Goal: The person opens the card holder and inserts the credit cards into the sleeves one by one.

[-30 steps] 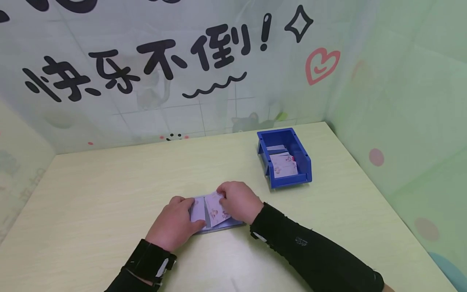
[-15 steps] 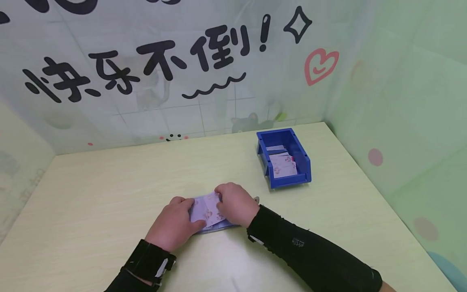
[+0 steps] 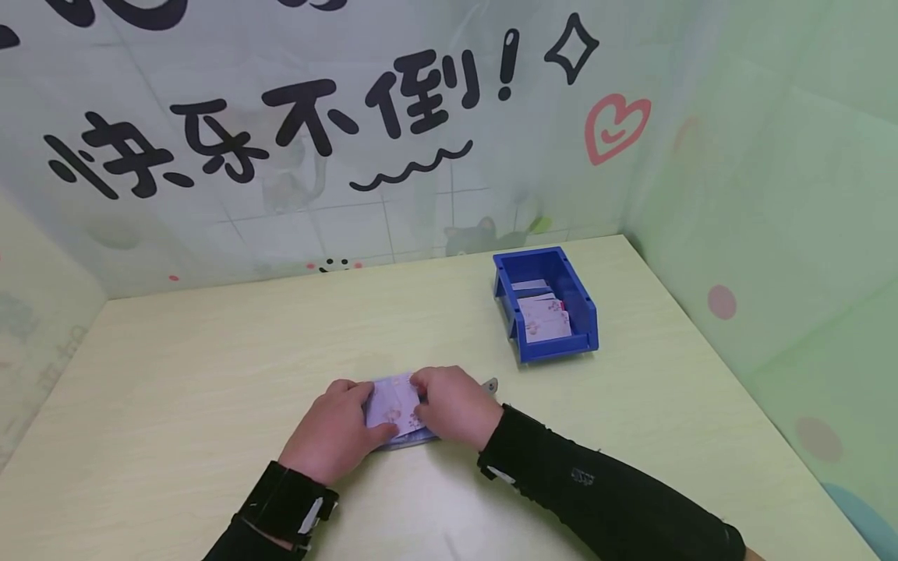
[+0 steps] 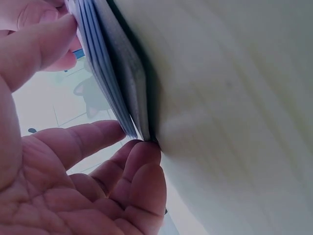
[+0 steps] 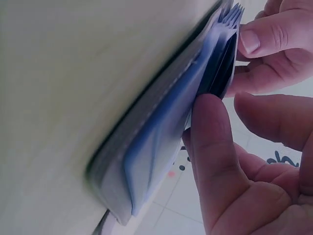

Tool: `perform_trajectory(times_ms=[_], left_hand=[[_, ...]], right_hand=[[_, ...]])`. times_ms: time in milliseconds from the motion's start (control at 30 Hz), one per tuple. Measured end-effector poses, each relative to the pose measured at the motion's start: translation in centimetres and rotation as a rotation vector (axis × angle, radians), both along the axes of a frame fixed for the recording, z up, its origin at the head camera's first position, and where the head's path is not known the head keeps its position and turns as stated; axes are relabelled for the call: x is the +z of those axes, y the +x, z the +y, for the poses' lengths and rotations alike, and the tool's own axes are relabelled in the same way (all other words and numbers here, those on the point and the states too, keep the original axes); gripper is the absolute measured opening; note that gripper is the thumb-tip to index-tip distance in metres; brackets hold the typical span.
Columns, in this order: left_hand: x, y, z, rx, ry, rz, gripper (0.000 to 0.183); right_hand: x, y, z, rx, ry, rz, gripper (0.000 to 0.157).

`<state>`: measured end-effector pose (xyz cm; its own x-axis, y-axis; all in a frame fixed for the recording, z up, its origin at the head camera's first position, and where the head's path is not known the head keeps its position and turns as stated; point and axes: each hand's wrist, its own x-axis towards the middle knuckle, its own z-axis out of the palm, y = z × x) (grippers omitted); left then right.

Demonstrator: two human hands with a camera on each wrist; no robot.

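Pinched at the right edge by the right hand (image 3: 456, 401): pink-white rectangular floral card (image 3: 393, 405), slightly askew over pale lilac-grey booklet with bluish translucent sleeves (image 5: 110, 191), mid-desk (image 3: 210, 389). Clasped at the left by the left hand (image 3: 330, 428). Likely faults: bent corner or jammed edge, from skewed pushing against a tight sleeve; sliding booklet, from slack left-hand hold. Soft-looking cover, rounded corners, thin layered leaves; small round-ended grey tab (image 3: 491, 386) at right. Beyond: blue rigid-plastic open-front bin (image 3: 584, 292), containing similar loose cards (image 3: 547, 319).
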<state>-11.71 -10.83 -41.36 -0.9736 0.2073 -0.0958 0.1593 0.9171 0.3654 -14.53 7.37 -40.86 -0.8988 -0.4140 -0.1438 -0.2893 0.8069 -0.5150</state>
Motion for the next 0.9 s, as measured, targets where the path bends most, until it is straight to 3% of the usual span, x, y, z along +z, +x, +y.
perform_trajectory(times_ms=[200,533,900], left_hand=[[0.09,0.02,0.05,0.005,0.003,-0.001,0.074],[-0.14,-0.04,0.04,-0.001,-0.003,0.009,0.074],[-0.38,0.07,0.08,-0.007,-0.003,0.045,0.074]], right_hand=[[0.05,0.34,0.00,0.029,-0.038,-0.021,0.016],[0.05,0.69,-0.43,0.044,-0.002,-0.057,0.037],[-0.29,0.94,-0.80,0.087,0.007,-0.008,0.041]])
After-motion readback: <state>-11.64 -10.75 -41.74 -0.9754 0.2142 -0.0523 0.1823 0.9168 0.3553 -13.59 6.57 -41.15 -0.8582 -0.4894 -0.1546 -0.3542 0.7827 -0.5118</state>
